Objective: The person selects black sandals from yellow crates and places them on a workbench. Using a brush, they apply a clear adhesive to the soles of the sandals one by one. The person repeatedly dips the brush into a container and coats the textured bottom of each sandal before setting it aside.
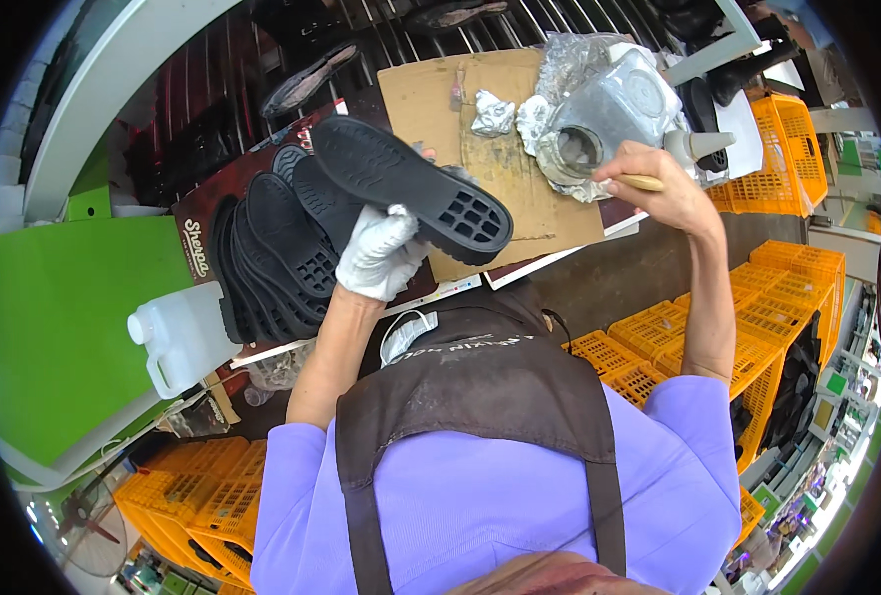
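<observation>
My left hand (381, 255), in a white glove, grips a black shoe sole (391, 174) by its edge. The sole is tilted over the cardboard, and the square hollows in its heel show. Bare and closed, my right hand (664, 188) holds a wooden-handled brush (643, 182) at the mouth of a clear plastic container (631, 99). The brush's head is hidden in or behind that mouth. Crumpled foil and film wrap the container, which lies tipped on its side. Several more black soles (282, 233) lean in a row left of my left hand.
A cardboard sheet (505, 203) covers part of the bench, with a foil lump (492, 114) on it. Metal rollers (381, 40) run along the far side. A whitish jug (185, 332) stands at the left near a green panel (73, 317). Orange crates (649, 332) are stacked at right.
</observation>
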Action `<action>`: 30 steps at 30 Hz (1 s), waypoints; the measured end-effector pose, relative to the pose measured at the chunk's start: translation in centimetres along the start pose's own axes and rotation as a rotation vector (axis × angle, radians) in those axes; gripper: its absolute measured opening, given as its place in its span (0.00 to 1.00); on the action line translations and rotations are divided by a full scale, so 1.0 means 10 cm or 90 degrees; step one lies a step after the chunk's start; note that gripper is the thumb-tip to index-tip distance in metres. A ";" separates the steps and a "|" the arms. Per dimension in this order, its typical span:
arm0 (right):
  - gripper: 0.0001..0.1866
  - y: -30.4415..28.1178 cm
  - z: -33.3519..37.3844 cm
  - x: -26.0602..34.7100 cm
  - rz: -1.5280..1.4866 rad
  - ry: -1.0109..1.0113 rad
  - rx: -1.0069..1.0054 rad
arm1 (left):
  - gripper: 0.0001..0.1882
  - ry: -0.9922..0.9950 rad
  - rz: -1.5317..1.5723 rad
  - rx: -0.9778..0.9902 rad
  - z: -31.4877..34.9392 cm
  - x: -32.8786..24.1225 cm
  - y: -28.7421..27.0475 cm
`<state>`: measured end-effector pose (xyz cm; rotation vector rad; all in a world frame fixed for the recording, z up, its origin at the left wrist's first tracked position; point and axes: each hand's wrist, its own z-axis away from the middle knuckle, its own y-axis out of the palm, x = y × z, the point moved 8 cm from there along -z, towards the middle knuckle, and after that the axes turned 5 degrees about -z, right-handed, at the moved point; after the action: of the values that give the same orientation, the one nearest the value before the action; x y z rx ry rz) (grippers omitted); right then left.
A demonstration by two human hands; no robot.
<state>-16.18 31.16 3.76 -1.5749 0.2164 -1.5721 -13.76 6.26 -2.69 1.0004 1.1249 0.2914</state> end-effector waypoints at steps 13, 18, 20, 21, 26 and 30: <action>0.06 -0.20 0.46 0.08 -0.413 -0.047 -0.529 | 0.34 0.241 -0.579 -0.121 -0.30 -0.30 0.22; 0.06 0.03 0.40 0.55 -0.443 -0.224 -0.626 | 0.34 0.191 -0.721 -0.138 -0.40 -0.08 0.11; 0.09 0.11 0.35 0.70 -0.360 -0.297 -0.640 | 0.33 0.226 -0.757 -0.119 -0.41 -0.08 0.17; 0.10 0.13 0.35 0.72 -0.313 -0.303 -0.647 | 0.33 0.264 -0.805 -0.099 -0.41 -0.13 0.29; 0.11 0.18 0.25 0.73 -0.271 -0.326 -0.690 | 0.34 0.364 -0.998 -0.010 -0.40 -0.14 0.58; 0.11 0.22 0.21 0.77 -0.257 -0.332 -0.673 | 0.36 0.357 -1.187 -0.007 -0.37 0.01 0.41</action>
<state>-11.89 25.65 8.25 -2.9398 0.5110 -1.2992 -15.77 10.57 0.22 -0.4655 2.0731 -0.9811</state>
